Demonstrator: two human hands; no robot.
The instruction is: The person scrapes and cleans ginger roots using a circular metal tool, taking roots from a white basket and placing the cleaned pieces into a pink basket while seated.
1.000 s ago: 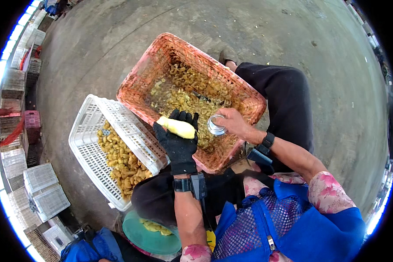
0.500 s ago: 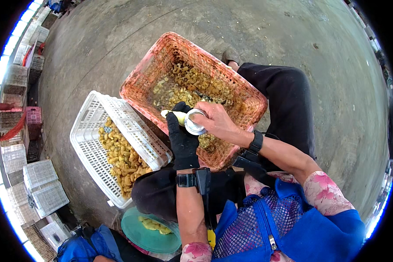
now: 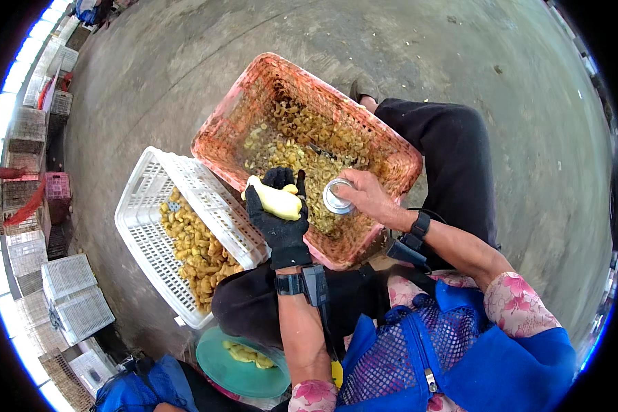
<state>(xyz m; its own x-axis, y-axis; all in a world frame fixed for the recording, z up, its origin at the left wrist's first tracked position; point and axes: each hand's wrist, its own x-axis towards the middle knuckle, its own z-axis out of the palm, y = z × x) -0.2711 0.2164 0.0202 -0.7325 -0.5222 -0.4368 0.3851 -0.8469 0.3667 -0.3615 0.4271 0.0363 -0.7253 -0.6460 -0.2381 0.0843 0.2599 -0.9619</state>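
Head view: a big gray floor [image 3: 137, 103] spreads under everything. On it, at the far left, stand stacks of crates [image 3: 77, 302]. A person sits at the near right, in a blue vest [image 3: 501, 371] and dark pants [image 3: 453, 165]. A long pink basket [image 3: 323, 96] is in the middle, and it has lots of brown stains. Just beside it, on the left, is a white basket [image 3: 202, 196] with many little holes. Thin brown and yellow scraps [image 3: 288, 154] cover the bottom of the pink one. Lumpy tan ginger [image 3: 199, 247] makes a pile inside the white one. A round green dish [image 3: 216, 364] is near, at the left of the person's knee, with some pale pieces [image 3: 247, 353] on it.

The left hand [image 3: 281, 223] wears a black glove and is curled under a smooth, pale yellow ginger piece [image 3: 281, 203]. That piece lies across the palm, over the near left edge of the pink basket. The right hand [image 3: 372, 197] is bare and pinches a round silver tool [image 3: 334, 204] in its fingers. The tool is over the scraps, a little to the right of the pale piece and not touching it.
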